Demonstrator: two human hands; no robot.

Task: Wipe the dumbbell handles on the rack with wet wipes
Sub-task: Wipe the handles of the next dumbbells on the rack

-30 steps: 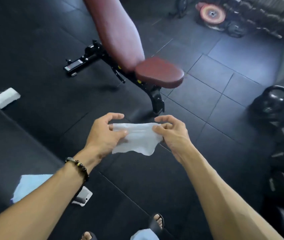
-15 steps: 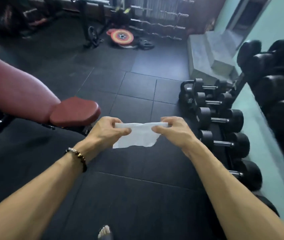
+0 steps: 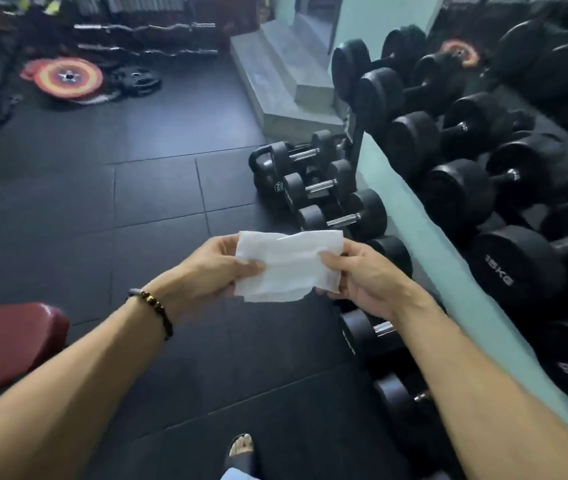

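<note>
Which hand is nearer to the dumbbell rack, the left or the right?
Right. The right hand grips the wipe just beside the lower dumbbells of the rack; the left hand grips the wipe's other edge, farther out over the floor.

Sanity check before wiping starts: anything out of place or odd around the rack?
Mostly tidy. Only oddity: weight plates lie loose on the floor far left, not racked. Dumbbells sit in rows; both hands, left and right, hold the wipe spread.

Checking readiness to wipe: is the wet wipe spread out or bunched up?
Spread out. The wet wipe hangs as a flat sheet, pinched between left hand and right hand.
</note>
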